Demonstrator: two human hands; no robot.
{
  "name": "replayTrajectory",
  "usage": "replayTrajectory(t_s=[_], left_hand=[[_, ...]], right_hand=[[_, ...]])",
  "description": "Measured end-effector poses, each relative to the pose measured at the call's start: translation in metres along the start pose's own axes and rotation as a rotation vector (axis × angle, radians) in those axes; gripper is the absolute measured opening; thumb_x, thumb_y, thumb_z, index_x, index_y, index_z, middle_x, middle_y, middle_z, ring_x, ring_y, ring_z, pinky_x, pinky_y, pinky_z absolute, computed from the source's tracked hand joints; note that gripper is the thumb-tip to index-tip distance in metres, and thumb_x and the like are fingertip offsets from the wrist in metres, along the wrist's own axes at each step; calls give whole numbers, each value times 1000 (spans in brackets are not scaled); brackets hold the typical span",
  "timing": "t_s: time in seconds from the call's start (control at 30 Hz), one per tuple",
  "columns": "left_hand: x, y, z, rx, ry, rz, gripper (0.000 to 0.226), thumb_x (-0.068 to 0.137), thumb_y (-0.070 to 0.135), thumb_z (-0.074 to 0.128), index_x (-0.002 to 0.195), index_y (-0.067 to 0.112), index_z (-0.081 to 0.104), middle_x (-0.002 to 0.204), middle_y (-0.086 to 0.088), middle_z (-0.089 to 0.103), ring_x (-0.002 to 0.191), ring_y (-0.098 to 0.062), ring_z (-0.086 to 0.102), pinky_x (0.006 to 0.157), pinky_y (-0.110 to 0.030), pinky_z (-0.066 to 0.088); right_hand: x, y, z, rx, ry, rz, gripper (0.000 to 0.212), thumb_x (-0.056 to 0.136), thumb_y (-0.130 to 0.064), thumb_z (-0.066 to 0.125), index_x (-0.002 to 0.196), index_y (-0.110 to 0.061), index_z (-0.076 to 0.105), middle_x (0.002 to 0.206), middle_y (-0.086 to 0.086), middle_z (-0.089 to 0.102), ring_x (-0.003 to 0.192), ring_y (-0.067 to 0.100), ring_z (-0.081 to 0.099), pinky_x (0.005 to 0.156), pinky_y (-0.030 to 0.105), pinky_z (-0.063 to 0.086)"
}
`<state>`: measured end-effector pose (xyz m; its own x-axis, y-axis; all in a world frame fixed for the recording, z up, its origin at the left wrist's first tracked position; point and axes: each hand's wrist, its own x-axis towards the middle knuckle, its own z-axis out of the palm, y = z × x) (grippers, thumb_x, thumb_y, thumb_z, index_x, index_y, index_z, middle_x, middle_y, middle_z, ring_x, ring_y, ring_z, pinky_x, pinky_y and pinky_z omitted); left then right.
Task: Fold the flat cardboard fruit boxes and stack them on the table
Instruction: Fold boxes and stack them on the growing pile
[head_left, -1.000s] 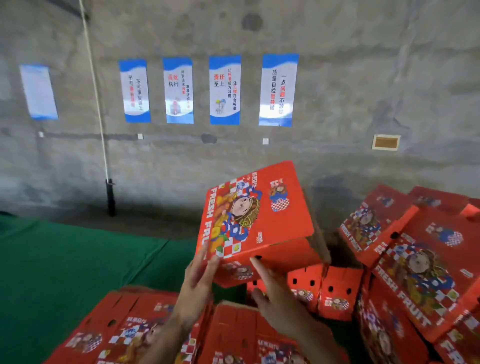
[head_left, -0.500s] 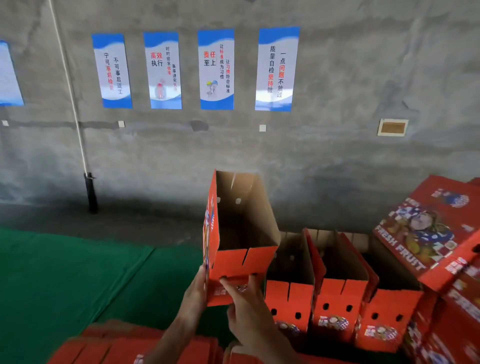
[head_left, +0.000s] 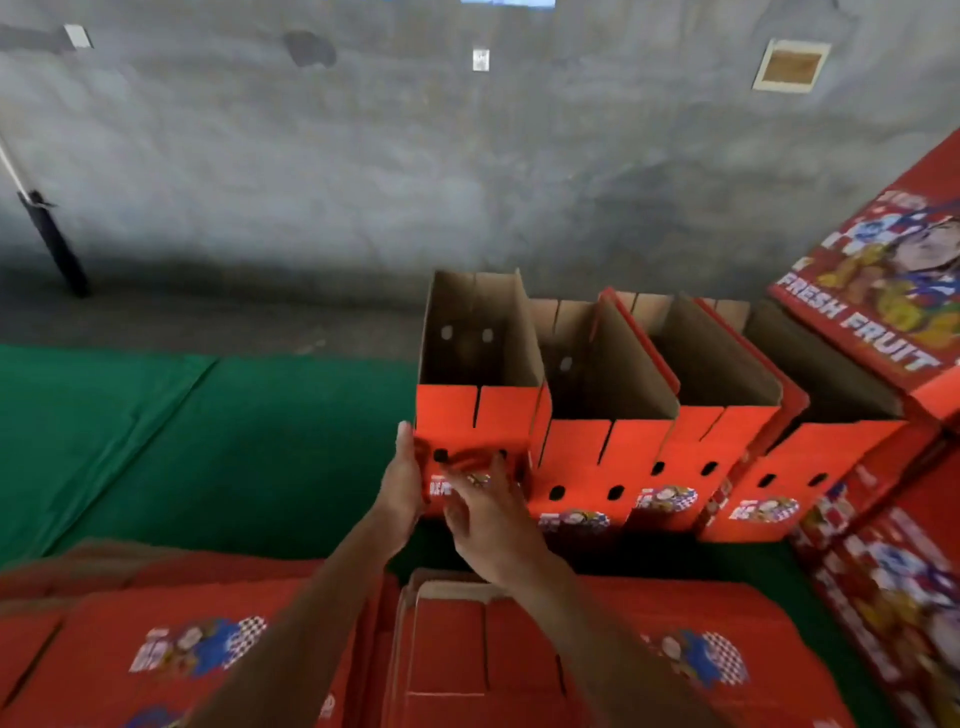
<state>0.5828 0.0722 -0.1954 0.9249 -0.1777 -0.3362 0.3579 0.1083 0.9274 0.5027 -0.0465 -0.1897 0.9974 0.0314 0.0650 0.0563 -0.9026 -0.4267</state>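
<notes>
My left hand (head_left: 402, 486) lies flat on the folded box (head_left: 475, 410) at frame centre; my right hand (head_left: 485, 512), fingers apart, touches its front. It's light, stiff cardboard, best held by both side walls beside 3 others.

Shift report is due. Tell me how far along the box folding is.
Done: three folded open boxes stand in a row on the green table cover, with closed boxes piled at right. In hand: a fourth box at the row's left end, the left hand against its side, the right hand at its front. Left: piles of flat boxes in the foreground.
</notes>
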Motion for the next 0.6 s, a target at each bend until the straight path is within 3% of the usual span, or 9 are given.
replayTrajectory(t_s=[0.07, 0.1, 0.17, 0.23, 0.33, 0.43, 0.47, 0.53, 0.6], left_hand=[[8, -1, 2, -6, 27, 11, 70, 102, 70, 20, 117, 23, 69, 112, -13, 76, 108, -30, 71, 102, -53, 52], [10, -2, 2, -11, 52, 17, 69, 102, 70, 21, 116, 23, 69, 111, -12, 75, 106, -30, 71, 102, -52, 53], [9, -4, 4, 2, 101, 43, 66, 103, 68, 21, 120, 22, 66, 115, -12, 73, 106, -29, 70, 103, -53, 52], [4, -5, 7, 16, 154, 98, 63, 104, 66, 24, 132, 24, 62, 122, -11, 69, 110, -28, 68, 103, -54, 52], [-9, -2, 15, 23, 196, 132, 57, 105, 63, 28, 135, 26, 59, 123, -9, 67, 107, -25, 69, 90, -46, 57], [-26, 7, 21, 35, 217, 133, 56, 106, 59, 30, 137, 23, 59, 126, -10, 66, 107, -23, 68, 79, -37, 55], [-35, 11, 21, 5, 243, 130, 55, 106, 58, 32, 140, 22, 57, 133, -10, 64, 115, -24, 65, 90, -41, 55], [-56, 16, 13, -53, 317, 133, 55, 105, 53, 41, 148, 21, 50, 148, -5, 54, 134, -25, 52, 113, -50, 41], [-86, 12, 2, -32, 332, 161, 47, 104, 45, 50, 145, 22, 53, 146, -1, 55, 134, -20, 52, 115, -44, 39]], right_hand=[[-6, 15, -2, 36, 111, -42, 29, 104, -30, 48, 128, -29, 64, 152, 11, 44, 130, 31, 53, 104, 42, 48], [-11, 22, -3, 8, 217, -49, 21, 102, -29, 52, 107, -22, 70, 130, 7, 62, 109, 26, 65, 87, 38, 56], [-22, 36, -9, -77, 404, 13, 26, 94, -29, 59, 70, -18, 62, 73, 0, 68, 63, 23, 68, 53, 31, 49], [-29, 51, -16, -152, 432, 98, 34, 88, -32, 61, 59, -15, 57, 53, 3, 61, 48, 25, 62, 45, 28, 40], [-31, 68, -21, -268, 217, 141, 25, 94, -34, 51, 92, -18, 69, 89, 3, 73, 90, 25, 69, 78, 34, 50], [-32, 71, -24, -310, -46, 171, 49, 99, -33, 45, 144, -16, 47, 148, 5, 50, 141, 27, 41, 117, 41, 32], [-36, 68, -26, -272, -93, 188, 51, 100, -33, 46, 149, -17, 45, 153, 5, 46, 145, 27, 37, 120, 42, 29], [-52, 65, -30, -181, -82, 185, 40, 101, -34, 47, 135, -20, 61, 137, 2, 63, 130, 23, 55, 113, 38, 38], [-80, 65, -34, -112, -32, 166, 33, 101, -35, 47, 120, -21, 71, 116, -2, 73, 112, 19, 66, 101, 33, 47]])
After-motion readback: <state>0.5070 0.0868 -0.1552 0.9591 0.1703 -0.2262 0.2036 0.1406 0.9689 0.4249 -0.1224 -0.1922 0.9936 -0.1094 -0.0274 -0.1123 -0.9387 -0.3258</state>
